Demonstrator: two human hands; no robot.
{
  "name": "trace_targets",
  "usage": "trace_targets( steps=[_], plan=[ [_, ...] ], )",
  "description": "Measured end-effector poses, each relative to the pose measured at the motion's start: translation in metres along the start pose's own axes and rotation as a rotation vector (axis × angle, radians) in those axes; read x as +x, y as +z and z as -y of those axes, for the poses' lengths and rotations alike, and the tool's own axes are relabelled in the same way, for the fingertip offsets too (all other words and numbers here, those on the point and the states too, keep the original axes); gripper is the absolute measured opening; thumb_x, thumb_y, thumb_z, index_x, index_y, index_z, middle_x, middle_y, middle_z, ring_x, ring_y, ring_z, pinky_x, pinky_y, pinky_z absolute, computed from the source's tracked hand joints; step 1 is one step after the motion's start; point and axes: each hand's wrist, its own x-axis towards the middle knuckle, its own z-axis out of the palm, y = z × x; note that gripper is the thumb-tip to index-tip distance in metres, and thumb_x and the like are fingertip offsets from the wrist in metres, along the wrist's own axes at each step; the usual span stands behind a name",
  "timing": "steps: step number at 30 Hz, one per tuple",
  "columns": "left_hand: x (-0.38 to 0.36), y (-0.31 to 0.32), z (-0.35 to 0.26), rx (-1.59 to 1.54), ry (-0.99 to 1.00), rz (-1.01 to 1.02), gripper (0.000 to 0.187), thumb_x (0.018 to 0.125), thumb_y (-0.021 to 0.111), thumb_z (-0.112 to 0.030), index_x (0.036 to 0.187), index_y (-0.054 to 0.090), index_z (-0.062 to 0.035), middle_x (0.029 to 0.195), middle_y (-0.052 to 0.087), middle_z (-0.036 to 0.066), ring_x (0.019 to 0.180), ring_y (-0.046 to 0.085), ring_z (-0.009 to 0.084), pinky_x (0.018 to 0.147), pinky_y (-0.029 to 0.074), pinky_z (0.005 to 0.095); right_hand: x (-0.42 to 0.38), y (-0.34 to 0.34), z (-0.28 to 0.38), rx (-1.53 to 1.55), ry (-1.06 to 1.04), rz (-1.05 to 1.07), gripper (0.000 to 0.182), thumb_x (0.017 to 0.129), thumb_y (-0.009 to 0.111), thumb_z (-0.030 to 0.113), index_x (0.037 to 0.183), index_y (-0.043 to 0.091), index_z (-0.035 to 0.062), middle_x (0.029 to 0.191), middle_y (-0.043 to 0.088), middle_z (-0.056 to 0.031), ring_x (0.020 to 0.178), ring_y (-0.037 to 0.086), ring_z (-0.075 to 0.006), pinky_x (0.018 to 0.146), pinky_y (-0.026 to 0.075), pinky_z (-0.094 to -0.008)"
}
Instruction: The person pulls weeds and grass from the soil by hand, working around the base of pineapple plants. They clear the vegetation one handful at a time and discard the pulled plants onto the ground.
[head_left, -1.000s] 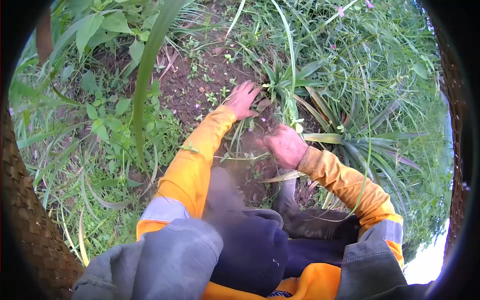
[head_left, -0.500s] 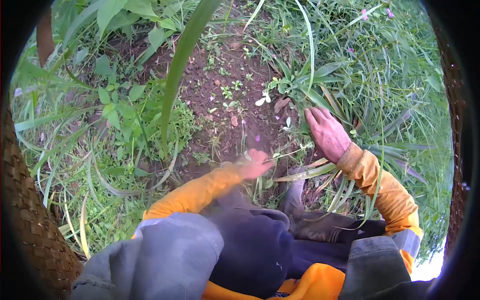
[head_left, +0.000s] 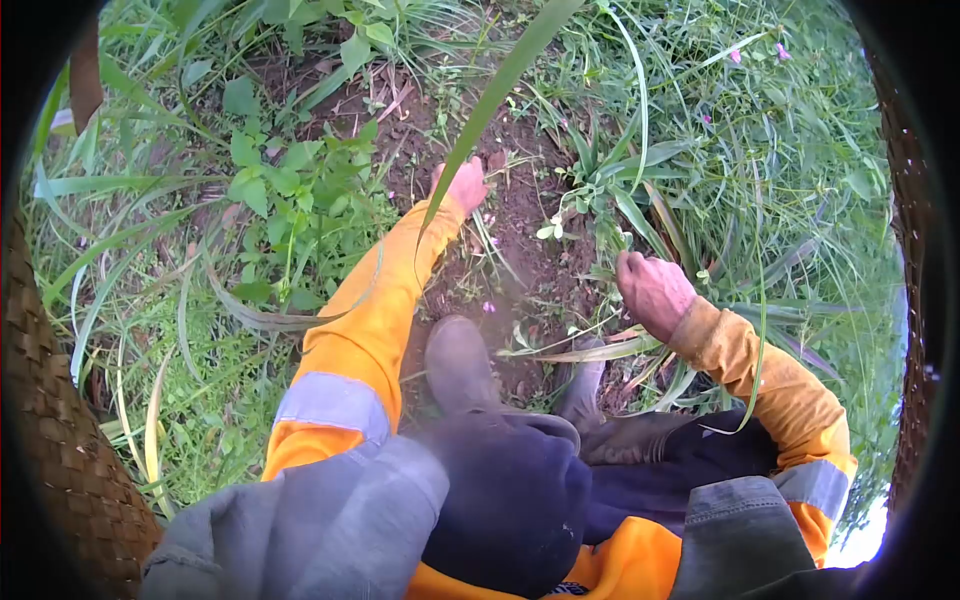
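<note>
Leafy weed [head_left: 600, 185] between hands — nearer right hand [head_left: 652, 292]

A long grass blade [head_left: 480, 120] crossed the left hand [head_left: 465, 185], hiding its fingers; grip couldn't be told. Right hand [head_left: 652, 292] fingertips were buried in the weeds [head_left: 610, 200], so hold unclear. Boots [head_left: 460, 365] partly covered by clothing. A woven basket [head_left: 60, 450] was cut off at the left edge.

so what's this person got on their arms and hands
Both arms are in bright orange long sleeves, each with a grey band on the upper arm. The left hand and right hand are bare, no gloves, and the right sleeve cuff looks soiled.
</note>
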Motion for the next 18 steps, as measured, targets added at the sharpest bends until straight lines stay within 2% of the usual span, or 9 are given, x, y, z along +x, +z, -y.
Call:
trace_targets(
  steps=[1, 4, 5, 6, 7, 11, 14, 15, 18],
  plan=[
    [0.004, 0.002, 0.003, -0.02, 0.0, 0.141, 0.04, 0.094, 0.07, -0.045, 0.101, 0.076, -0.0062, 0.095, 0.075, 0.021, 0.077, 0.077, 0.0392, 0.066, 0.062, 0.0479, -0.004, -0.004, -0.002, 0.013, -0.006, -0.005, 0.021, 0.089, 0.063, 0.007, 0.105, 0.063, -0.006, 0.088, 0.067, -0.017, 0.079, 0.074, -0.031, 0.066, 0.061, -0.0415],
    [-0.009, 0.024, -0.001, -0.114, 0.083, -0.031, 0.029, 0.093, 0.067, -0.031, 0.083, 0.078, -0.0067, 0.076, 0.075, 0.02, 0.079, 0.077, 0.0392, 0.069, 0.063, 0.0499, -0.013, -0.013, -0.011, 0.084, 0.015, 0.026, 0.025, 0.089, 0.061, 0.007, 0.11, 0.06, -0.0066, 0.09, 0.067, -0.0191, 0.08, 0.073, -0.0345, 0.068, 0.06, -0.0443],
    [-0.035, -0.01, -0.023, -0.197, 0.137, 0.042, 0.022, 0.091, 0.064, -0.022, 0.087, 0.078, -0.006, 0.082, 0.074, 0.024, 0.08, 0.076, 0.0426, 0.071, 0.062, 0.0523, -0.015, -0.014, -0.015, 0.097, 0.017, 0.018, 0.026, 0.089, 0.061, 0.007, 0.111, 0.06, -0.007, 0.09, 0.067, -0.0194, 0.08, 0.073, -0.0351, 0.069, 0.06, -0.0448],
    [-0.059, -0.006, -0.039, -0.31, 0.096, 0.088, 0.022, 0.09, 0.065, -0.022, 0.087, 0.078, -0.0053, 0.08, 0.073, 0.025, 0.08, 0.075, 0.044, 0.072, 0.062, 0.0531, -0.015, -0.013, -0.019, 0.11, 0.016, 0.009, 0.027, 0.089, 0.06, 0.007, 0.111, 0.06, -0.0075, 0.091, 0.067, -0.0197, 0.081, 0.073, -0.0357, 0.069, 0.06, -0.0453],
    [-0.088, -0.004, -0.054, -0.415, 0.197, 0.16, 0.021, 0.09, 0.064, -0.02, 0.087, 0.078, -0.0044, 0.079, 0.073, 0.027, 0.08, 0.075, 0.0445, 0.074, 0.062, 0.0525, -0.014, -0.012, -0.022, 0.159, 0.019, -0.027, 0.032, 0.086, 0.064, 0.007, 0.113, 0.06, -0.0089, 0.091, 0.068, -0.0198, 0.082, 0.073, -0.0369, 0.072, 0.06, -0.047],
    [-0.196, 0.005, -0.122, -0.562, 0.258, 0.39, 0.026, 0.091, 0.067, -0.028, 0.088, 0.077, -0.0044, 0.079, 0.072, 0.028, 0.079, 0.074, 0.0466, 0.076, 0.061, 0.0544, -0.001, -0.013, -0.029, 0.239, -0.084, 0.012, 0.041, 0.077, 0.072, 0.009, 0.113, 0.061, -0.0079, 0.094, 0.068, -0.0206, 0.082, 0.071, -0.0392, 0.075, 0.059, -0.0484],
    [-0.234, 0.007, -0.157, -0.814, 0.218, 0.389, 0.035, 0.094, 0.067, -0.037, 0.089, 0.075, -0.0029, 0.077, 0.071, 0.028, 0.077, 0.071, 0.0501, 0.076, 0.059, 0.0569, 0.004, -0.019, -0.015, 0.212, -0.127, 0.036, 0.037, 0.08, 0.069, 0.009, 0.112, 0.061, -0.0063, 0.095, 0.068, -0.0203, 0.08, 0.071, -0.0384, 0.073, 0.059, -0.0472],
    [-0.235, 0.0, -0.162, -0.752, 0.233, 0.534, 0.043, 0.097, 0.066, -0.044, 0.116, 0.072, -0.0058, 0.093, 0.072, 0.029, 0.09, 0.071, 0.0487, 0.082, 0.058, 0.0568, 0.006, -0.012, -0.011, 0.207, -0.162, -0.024, 0.032, 0.084, 0.065, 0.01, 0.112, 0.063, -0.0062, 0.093, 0.067, -0.0196, 0.079, 0.071, -0.0365, 0.071, 0.059, -0.0459],
    [-0.251, 0.016, -0.169, -0.771, 0.26, 0.307, 0.061, 0.093, 0.071, -0.041, 0.146, 0.054, -0.0156, 0.113, 0.068, 0.028, 0.103, 0.07, 0.0437, 0.087, 0.057, 0.0539, 0.013, -0.016, 0.0, 0.171, -0.196, 0.033, 0.026, 0.088, 0.06, 0.01, 0.107, 0.064, -0.0067, 0.091, 0.066, -0.0181, 0.079, 0.072, -0.0342, 0.069, 0.06, -0.0447]
  ],
)
